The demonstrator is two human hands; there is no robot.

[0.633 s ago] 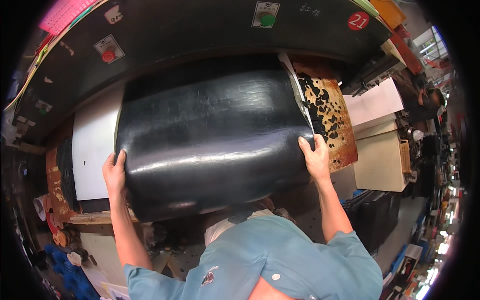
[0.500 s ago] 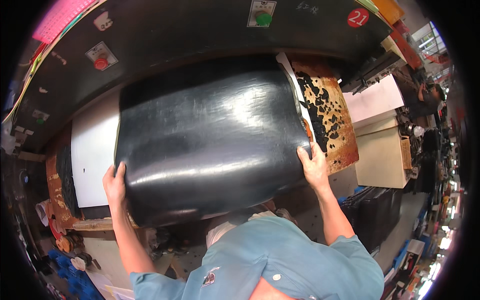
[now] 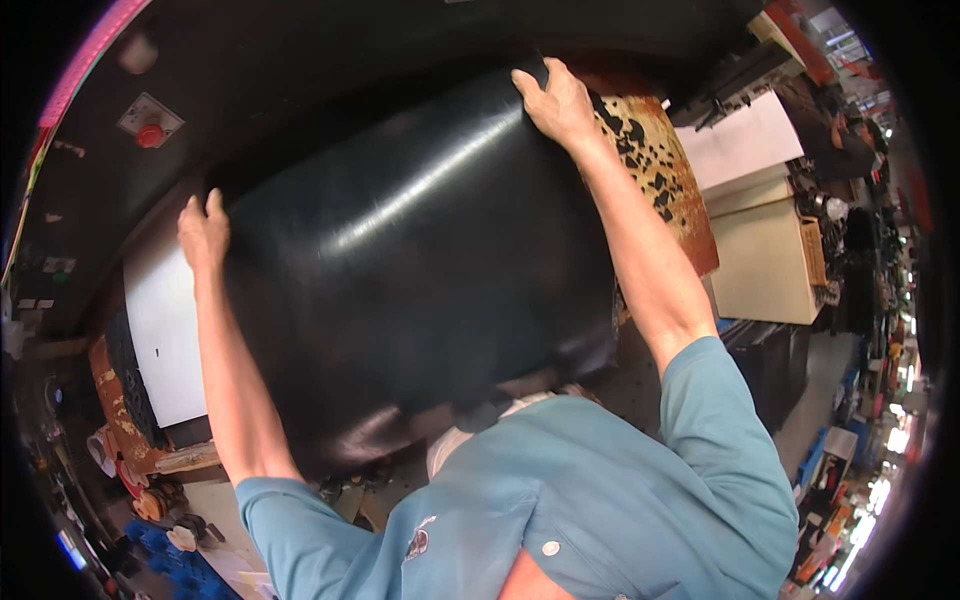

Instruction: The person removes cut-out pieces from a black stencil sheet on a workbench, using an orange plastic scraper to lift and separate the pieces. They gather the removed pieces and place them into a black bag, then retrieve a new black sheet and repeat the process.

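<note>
Because the glossy black sheet (image 3: 430, 280) is so wide, your hands probably stand far apart to keep it spread; from the head view, it lies between your forearms (image 3: 650, 240), right of the white board (image 3: 165, 340); your right hand (image 3: 565, 105) seems to grip its far right corner; whether your left hand (image 3: 205, 235), at its left edge, pinches it, I cannot tell.

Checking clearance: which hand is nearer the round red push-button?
Left: the left hand is below and right of the red push-button; the right hand is far right, across the glossy black sheet.
</note>
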